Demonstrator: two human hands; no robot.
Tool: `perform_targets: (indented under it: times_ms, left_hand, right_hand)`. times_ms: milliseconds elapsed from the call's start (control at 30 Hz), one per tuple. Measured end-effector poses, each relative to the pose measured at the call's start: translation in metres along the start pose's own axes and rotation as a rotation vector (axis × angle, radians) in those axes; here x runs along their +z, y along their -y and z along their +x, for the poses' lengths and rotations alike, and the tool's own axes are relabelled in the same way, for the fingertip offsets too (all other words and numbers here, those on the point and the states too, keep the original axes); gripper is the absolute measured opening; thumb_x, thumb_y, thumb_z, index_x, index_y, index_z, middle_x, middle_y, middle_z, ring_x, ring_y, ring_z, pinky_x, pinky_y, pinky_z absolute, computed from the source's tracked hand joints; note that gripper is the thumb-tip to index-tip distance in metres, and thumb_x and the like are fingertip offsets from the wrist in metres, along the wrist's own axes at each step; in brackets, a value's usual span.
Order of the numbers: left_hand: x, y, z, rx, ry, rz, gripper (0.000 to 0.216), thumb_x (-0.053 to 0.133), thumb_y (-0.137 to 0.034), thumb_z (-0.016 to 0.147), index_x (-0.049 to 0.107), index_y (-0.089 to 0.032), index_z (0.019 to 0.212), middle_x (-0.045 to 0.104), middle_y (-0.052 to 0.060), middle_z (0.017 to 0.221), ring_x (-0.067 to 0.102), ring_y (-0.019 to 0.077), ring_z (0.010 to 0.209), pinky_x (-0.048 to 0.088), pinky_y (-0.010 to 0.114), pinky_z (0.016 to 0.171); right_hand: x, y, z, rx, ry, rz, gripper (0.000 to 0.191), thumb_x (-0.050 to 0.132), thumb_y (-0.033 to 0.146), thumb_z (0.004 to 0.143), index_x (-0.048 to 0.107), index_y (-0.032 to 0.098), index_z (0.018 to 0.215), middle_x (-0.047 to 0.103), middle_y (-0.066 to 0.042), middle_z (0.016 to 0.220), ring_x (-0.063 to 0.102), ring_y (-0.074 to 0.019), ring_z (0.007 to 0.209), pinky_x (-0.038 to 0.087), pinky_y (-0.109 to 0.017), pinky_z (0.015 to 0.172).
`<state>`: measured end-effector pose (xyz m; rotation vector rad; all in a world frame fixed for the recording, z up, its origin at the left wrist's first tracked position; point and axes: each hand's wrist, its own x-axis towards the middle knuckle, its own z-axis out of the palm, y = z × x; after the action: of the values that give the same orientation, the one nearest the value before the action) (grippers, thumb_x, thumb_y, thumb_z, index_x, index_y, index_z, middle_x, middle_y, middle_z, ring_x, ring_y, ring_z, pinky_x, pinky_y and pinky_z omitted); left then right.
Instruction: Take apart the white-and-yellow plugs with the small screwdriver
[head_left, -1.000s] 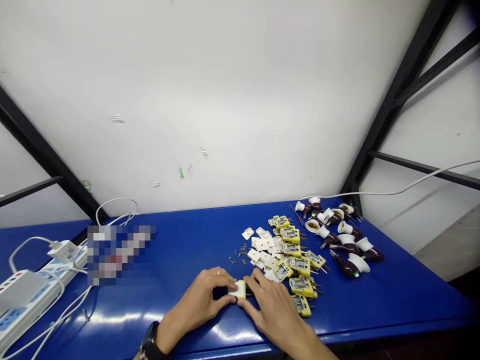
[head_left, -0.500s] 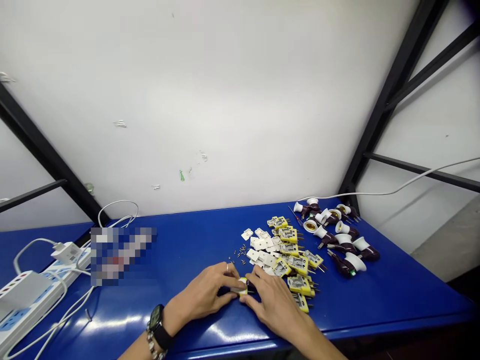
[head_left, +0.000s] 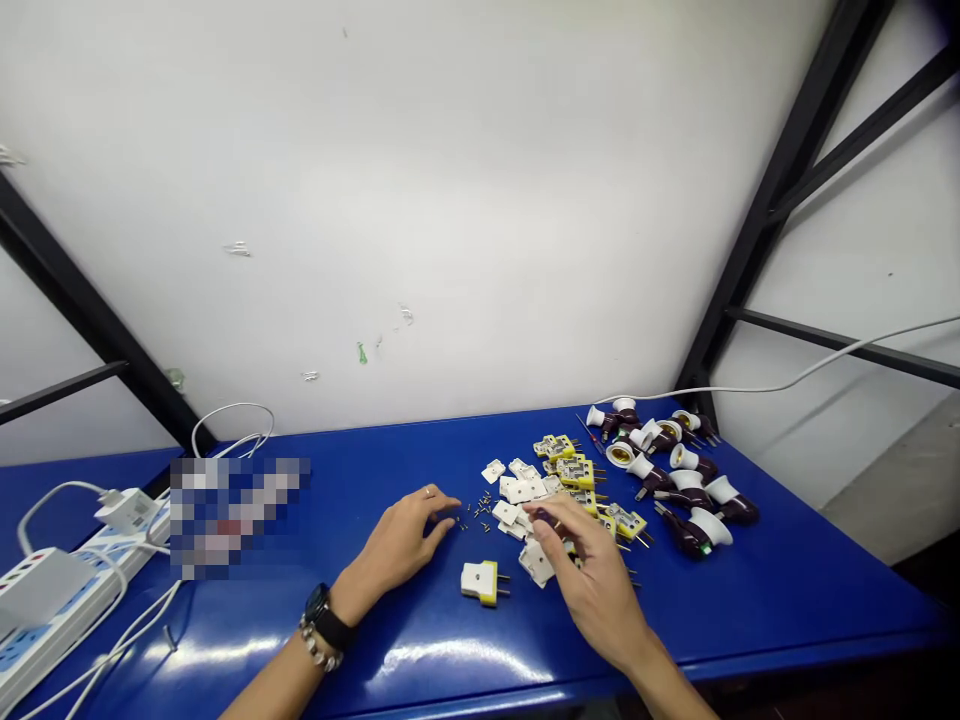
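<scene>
A plug (head_left: pixel 477 579) with a white cover and a yellow side lies on the blue table between my hands, its two pins pointing right. My left hand (head_left: pixel 405 535) reaches beside the small loose screws (head_left: pixel 482 508), thumb and forefinger apart, and nothing shows between them. In my right hand (head_left: pixel 592 585) the fingers close round a dark reddish-purple screwdriver (head_left: pixel 546 517), mostly hidden by them. This hand hovers over white plug covers (head_left: pixel 523 488) and partly hides the open yellow plug halves (head_left: pixel 576 470) behind it.
Several dark-red and white lamp holders (head_left: pixel 688 487) with pins lie at the right. Another screwdriver (head_left: pixel 591 432) rests near the back. White power strips (head_left: pixel 79 590) with cables and a blurred-out patch (head_left: pixel 240 520) are at the left. Black frame posts (head_left: pixel 765 220) stand against the wall.
Both hands have let go of the plug, which now lies on the table. My left hand has moved up to the screws; my right hand has moved right with the screwdriver.
</scene>
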<state>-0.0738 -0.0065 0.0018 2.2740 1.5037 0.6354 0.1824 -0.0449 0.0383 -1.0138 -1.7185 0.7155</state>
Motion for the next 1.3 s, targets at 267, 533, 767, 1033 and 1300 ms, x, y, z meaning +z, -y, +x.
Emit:
perform_targets:
  times_ms: [267,533,767,1033,1300]
  left_hand:
    - [0.010,0.003,0.012,-0.018,0.004,-0.083,0.023,0.054,-0.026,0.095,0.077,-0.021,0.093,0.073,0.006,0.092,0.065,0.0207,0.081,0.047,0.030,0.074]
    - [0.023,-0.044,-0.004,-0.398,-0.220,-1.211,0.043,0.084,-0.050,0.071,0.074,-0.015,0.094,0.061,0.001,0.078,0.056,0.0127,0.071,0.045,0.019,0.057]
    - [0.026,-0.065,-0.008,-0.565,-0.276,-1.605,0.047,0.096,-0.040,0.059,0.075,-0.017,0.094,0.058,-0.002,0.078,0.054,0.0078,0.070,0.046,0.015,0.056]
    - [0.025,-0.072,-0.012,-0.555,-0.281,-1.634,0.045,0.096,-0.040,0.060,0.076,-0.016,0.094,0.059,-0.002,0.077,0.054,0.0071,0.068,0.047,0.014,0.056]
    - [0.028,-0.072,-0.012,-0.515,-0.289,-1.573,0.042,0.093,-0.041,0.064,0.077,-0.017,0.095,0.060,0.000,0.079,0.054,0.0085,0.070,0.046,0.015,0.056]
  right_hand:
    - [-0.006,-0.003,0.001,0.113,-0.269,0.247,0.026,0.061,0.043,0.096,0.070,0.020,0.102,0.066,-0.005,0.084,0.062,-0.0171,0.065,0.052,-0.026,0.052]
    - [0.017,-0.001,0.004,0.155,-0.421,0.599,0.027,0.062,0.047,0.094,0.065,0.020,0.097,0.067,-0.008,0.095,0.071,-0.0199,0.073,0.060,-0.027,0.051]
    - [0.027,0.001,0.000,0.143,-0.394,0.616,0.021,0.060,0.042,0.098,0.065,0.022,0.098,0.066,-0.006,0.097,0.071,-0.0185,0.073,0.061,-0.027,0.053]
    - [0.027,0.004,0.000,0.120,-0.402,0.580,0.020,0.060,0.041,0.098,0.065,0.022,0.098,0.066,-0.005,0.096,0.071,-0.0177,0.073,0.060,-0.025,0.053]
    - [0.027,0.003,0.000,0.123,-0.401,0.567,0.022,0.060,0.043,0.097,0.064,0.021,0.098,0.066,-0.006,0.096,0.070,-0.0179,0.072,0.060,-0.026,0.052]
